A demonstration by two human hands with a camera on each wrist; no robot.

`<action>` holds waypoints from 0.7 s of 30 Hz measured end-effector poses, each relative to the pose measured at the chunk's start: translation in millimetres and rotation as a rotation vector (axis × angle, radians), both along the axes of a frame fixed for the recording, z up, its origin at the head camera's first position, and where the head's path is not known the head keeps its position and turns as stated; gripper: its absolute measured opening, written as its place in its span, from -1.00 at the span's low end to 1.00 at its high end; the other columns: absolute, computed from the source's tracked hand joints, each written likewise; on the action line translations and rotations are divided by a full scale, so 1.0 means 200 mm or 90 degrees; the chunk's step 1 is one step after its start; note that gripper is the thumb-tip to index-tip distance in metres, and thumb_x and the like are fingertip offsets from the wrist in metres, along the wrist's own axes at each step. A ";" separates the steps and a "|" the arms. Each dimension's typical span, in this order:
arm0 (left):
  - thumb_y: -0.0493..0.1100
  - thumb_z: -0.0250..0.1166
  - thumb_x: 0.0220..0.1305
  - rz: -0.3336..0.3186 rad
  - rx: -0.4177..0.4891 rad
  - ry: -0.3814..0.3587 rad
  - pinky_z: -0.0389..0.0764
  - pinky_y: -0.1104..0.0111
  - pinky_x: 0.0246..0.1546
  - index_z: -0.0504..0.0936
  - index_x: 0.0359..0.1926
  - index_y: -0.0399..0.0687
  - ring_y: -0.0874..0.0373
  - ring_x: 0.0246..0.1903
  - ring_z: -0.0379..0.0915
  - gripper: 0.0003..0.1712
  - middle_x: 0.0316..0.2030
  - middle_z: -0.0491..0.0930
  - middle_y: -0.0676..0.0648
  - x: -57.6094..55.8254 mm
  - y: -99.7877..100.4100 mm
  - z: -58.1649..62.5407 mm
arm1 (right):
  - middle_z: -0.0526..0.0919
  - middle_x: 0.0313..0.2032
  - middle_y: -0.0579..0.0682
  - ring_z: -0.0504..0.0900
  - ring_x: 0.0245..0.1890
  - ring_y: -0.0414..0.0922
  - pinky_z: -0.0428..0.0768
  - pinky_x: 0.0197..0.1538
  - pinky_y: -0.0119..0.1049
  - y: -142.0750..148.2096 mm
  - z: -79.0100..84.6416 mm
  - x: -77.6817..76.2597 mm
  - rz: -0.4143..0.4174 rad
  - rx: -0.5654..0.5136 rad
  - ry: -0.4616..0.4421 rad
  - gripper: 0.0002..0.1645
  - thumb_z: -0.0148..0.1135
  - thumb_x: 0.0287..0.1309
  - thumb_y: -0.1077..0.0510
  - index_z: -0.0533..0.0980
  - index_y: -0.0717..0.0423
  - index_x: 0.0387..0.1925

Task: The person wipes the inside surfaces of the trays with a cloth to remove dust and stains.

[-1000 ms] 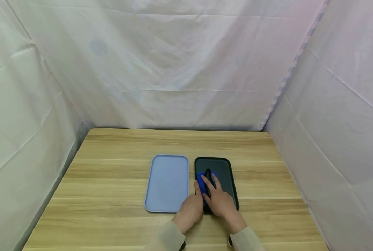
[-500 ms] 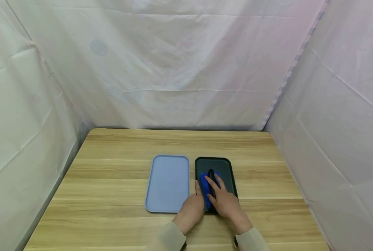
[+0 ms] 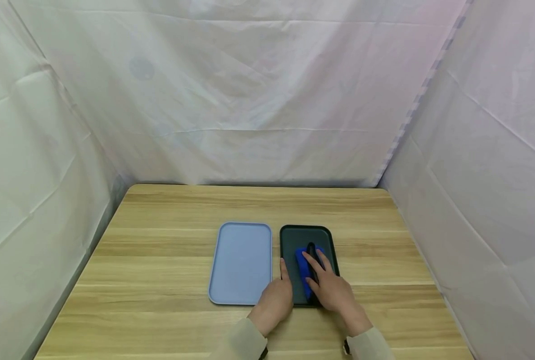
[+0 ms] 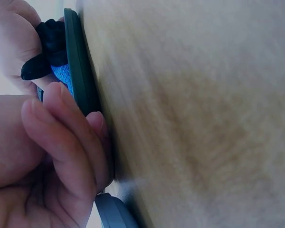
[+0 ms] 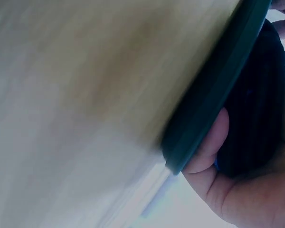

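Creased white cloth (image 3: 249,90) walls in the pale wooden table (image 3: 159,260). From the head view, a smooth light-blue tray (image 3: 241,265) lies beside a rounded dark green tray (image 3: 303,234), which holds a blue-padded brush (image 3: 302,267), its long axis running away from the person. The right hand (image 3: 335,290) grips its black handle (image 3: 311,250), fingers spread; the left hand (image 3: 276,297) touches that tray's near-left corner, one finger straight. Left wrist: the pad (image 4: 62,78) looks fuzzy; other fingers bend, but whether they pinch the tray I cannot tell. Right wrist: a fingertip (image 5: 221,126) lies beside the handle.
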State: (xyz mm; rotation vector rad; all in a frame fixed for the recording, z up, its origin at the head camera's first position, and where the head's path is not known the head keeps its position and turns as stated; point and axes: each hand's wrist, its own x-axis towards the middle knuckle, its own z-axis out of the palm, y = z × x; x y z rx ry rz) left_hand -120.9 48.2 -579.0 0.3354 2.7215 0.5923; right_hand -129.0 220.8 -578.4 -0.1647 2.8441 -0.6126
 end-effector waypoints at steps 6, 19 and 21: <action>-0.28 0.44 0.25 0.001 0.007 0.004 0.60 0.29 -0.48 -0.11 0.60 -0.46 0.15 -0.61 0.49 0.13 -0.53 0.61 -0.15 0.00 0.00 0.00 | 0.00 0.65 0.08 0.36 -0.77 -0.16 0.34 -0.65 -0.27 0.04 0.01 -0.01 -0.004 0.007 -0.016 -0.18 0.22 0.47 -0.07 0.11 -0.45 0.61; -0.30 0.43 0.26 0.001 0.021 -0.003 0.53 0.31 -0.55 -0.12 0.60 -0.46 0.17 -0.66 0.42 0.13 -0.57 0.58 -0.15 0.00 0.00 0.00 | 0.04 0.64 0.10 0.36 -0.78 -0.12 0.33 -0.65 -0.24 0.07 0.04 -0.02 -0.009 0.022 -0.030 -0.18 0.24 0.46 -0.04 0.14 -0.43 0.61; -0.30 0.43 0.26 0.004 0.022 -0.005 0.51 0.31 -0.57 -0.13 0.60 -0.46 0.17 -0.67 0.41 0.13 -0.59 0.57 -0.14 0.00 0.00 0.00 | 0.03 0.65 0.10 0.35 -0.79 -0.12 0.32 -0.65 -0.23 0.07 0.04 -0.02 -0.010 0.020 -0.030 -0.18 0.24 0.45 -0.04 0.14 -0.43 0.61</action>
